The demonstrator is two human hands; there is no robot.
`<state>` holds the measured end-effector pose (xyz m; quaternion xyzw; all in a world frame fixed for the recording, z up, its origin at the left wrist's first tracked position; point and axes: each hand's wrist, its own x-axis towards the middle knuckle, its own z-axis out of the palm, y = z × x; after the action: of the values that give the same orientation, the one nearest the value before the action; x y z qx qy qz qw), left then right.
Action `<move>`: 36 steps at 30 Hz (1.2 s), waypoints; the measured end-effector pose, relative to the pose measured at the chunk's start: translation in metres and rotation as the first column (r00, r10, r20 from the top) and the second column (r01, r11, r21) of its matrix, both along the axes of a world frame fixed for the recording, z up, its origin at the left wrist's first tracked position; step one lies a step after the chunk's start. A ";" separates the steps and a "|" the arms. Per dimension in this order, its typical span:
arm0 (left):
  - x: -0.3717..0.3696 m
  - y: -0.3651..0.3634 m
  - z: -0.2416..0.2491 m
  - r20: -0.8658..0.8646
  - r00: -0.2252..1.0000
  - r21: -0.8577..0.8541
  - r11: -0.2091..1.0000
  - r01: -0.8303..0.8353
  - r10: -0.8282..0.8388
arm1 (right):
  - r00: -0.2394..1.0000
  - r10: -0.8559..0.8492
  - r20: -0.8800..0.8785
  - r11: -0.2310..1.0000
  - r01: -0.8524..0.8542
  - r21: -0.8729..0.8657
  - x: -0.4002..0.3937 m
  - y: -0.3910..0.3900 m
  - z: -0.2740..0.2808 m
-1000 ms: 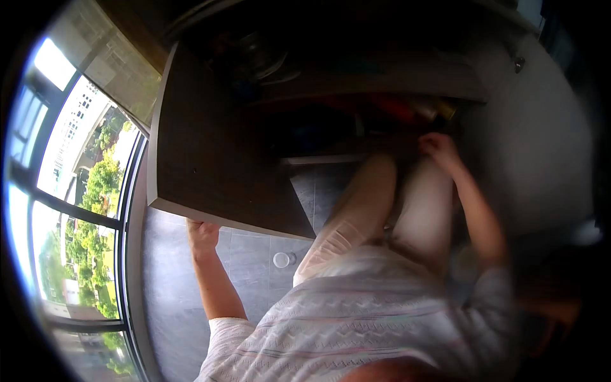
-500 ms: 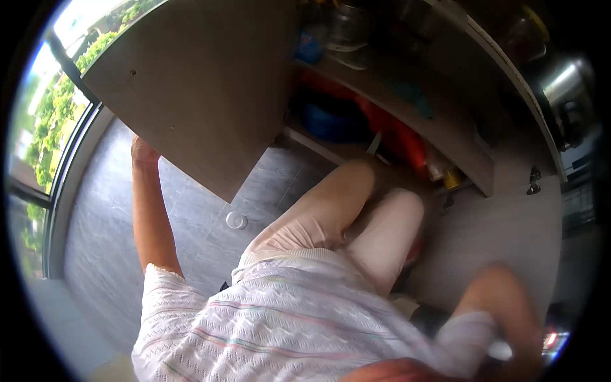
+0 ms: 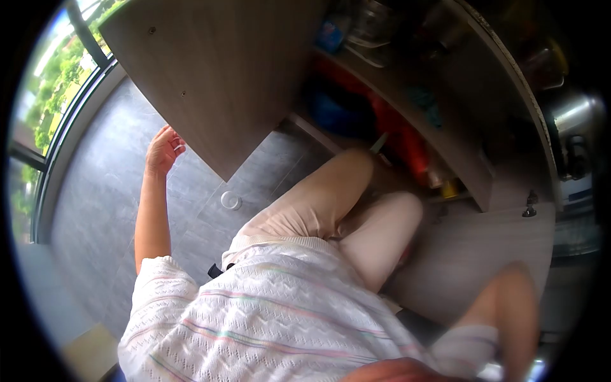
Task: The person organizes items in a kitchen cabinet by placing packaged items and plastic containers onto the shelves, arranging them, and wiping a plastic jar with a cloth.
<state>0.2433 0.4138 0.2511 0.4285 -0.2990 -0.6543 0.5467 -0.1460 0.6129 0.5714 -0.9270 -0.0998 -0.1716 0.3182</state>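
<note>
My left hand [image 3: 167,151] is raised beside the lower edge of an open wooden cabinet door [image 3: 216,83]. Its fingers are loosely bent and apart, with the fingertips right at the door's edge. Below the hand, a small round white object [image 3: 231,200] lies on the grey tiled floor [image 3: 191,216]. My right arm [image 3: 515,305] is bent at the lower right, and its hand is out of view. My knees, in light trousers [image 3: 312,197], are in front of the cabinet.
Inside the cabinet, a shelf [image 3: 445,137] divides the space. Under it sit a blue bundle [image 3: 340,111] and red material [image 3: 401,140]; glass jars [image 3: 372,25] stand above. A second door [image 3: 490,254] is open at the right. A window [image 3: 57,95] runs along the left.
My left hand has come out from behind the door and its fingers now show. The view has shifted, and the door reaches less far down in it.
</note>
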 end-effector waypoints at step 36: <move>-0.461 -0.105 0.056 0.215 0.489 -0.190 0.454 0.870 -0.846 | 0.914 -0.390 0.111 0.920 0.382 0.088 -0.117 -0.152 -0.018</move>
<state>-0.2177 0.3086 0.3073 0.1680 -0.5851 -0.7722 0.1818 -0.2634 0.4612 0.5536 -0.9051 0.0707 -0.2923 0.3007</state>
